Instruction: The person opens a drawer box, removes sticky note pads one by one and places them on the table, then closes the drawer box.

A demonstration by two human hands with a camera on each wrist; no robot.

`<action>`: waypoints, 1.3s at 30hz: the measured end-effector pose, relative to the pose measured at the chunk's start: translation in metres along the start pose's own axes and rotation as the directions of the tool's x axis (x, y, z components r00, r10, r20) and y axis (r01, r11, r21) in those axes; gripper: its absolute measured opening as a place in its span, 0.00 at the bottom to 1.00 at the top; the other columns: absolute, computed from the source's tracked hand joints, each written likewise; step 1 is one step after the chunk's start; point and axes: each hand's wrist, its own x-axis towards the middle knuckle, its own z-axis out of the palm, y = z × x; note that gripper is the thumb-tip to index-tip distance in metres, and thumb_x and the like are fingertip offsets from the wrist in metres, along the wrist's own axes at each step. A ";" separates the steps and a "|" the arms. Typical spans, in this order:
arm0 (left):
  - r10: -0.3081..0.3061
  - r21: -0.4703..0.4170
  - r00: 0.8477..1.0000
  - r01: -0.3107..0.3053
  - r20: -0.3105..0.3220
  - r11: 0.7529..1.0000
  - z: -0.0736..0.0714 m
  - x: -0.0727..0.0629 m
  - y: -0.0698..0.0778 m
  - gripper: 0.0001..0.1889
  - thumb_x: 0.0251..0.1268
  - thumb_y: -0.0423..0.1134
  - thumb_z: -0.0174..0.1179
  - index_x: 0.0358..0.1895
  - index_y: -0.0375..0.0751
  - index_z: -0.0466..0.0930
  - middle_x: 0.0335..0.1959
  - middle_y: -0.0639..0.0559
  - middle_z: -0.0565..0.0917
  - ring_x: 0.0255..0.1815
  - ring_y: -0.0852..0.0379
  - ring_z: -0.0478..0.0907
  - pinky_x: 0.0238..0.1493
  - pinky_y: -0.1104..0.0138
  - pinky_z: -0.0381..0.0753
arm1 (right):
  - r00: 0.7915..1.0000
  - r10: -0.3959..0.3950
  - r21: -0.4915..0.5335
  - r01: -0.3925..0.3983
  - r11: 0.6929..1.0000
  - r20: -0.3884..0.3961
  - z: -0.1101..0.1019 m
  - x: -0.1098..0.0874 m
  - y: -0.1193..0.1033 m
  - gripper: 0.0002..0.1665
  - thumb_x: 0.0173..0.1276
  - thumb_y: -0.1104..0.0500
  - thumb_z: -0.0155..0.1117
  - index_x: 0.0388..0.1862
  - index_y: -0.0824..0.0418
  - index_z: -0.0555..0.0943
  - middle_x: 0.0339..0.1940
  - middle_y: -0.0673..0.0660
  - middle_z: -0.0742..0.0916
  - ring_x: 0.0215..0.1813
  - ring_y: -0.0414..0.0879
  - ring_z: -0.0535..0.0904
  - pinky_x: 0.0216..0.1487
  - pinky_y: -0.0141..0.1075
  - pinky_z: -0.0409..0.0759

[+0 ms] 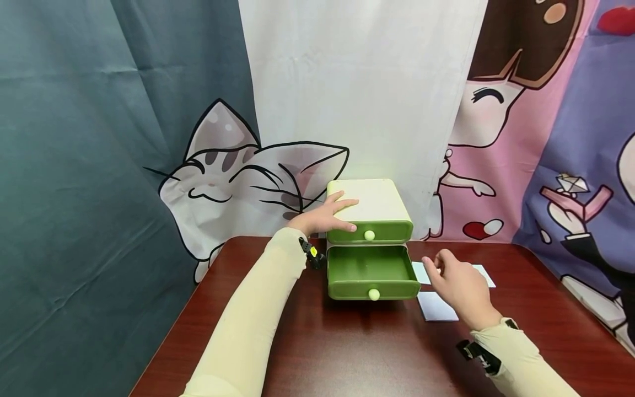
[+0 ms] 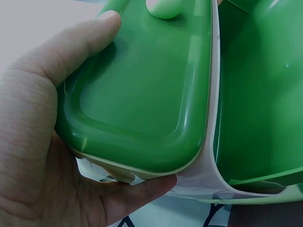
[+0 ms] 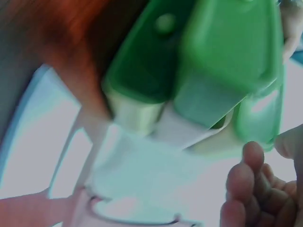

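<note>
A small white and green drawer box (image 1: 371,199) stands on the table against the curtain. Its top drawer (image 1: 342,234) is closed; the drawer below (image 1: 347,290) is pulled out, and its visible inside is bare green. My left hand (image 1: 321,218) rests on the box's upper left corner, fingers spread over the top. In the left wrist view the thumb (image 2: 90,40) lies at the top drawer's edge and a finger touches the box's side. To the right of the box, my right hand (image 1: 463,286) hovers loosely curled with nothing in it. The right wrist view is blurred.
A pale square card (image 1: 436,306) lies right of the box. Behind my right hand are more pale cards (image 1: 421,272), partly hidden. A cartoon-printed curtain (image 1: 367,82) hangs behind the brown table (image 1: 367,353).
</note>
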 end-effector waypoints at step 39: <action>-0.012 0.012 1.000 0.012 0.006 1.000 -0.001 0.002 -0.003 0.44 0.62 0.57 0.69 0.79 0.68 0.58 0.83 0.60 0.34 0.83 0.47 0.38 0.74 0.48 0.57 | 0.766 -0.638 -0.076 0.642 0.763 0.076 0.041 -0.011 -0.075 0.20 0.50 0.58 0.81 0.38 0.45 0.81 0.18 0.41 0.81 0.21 0.43 0.80 0.19 0.40 0.74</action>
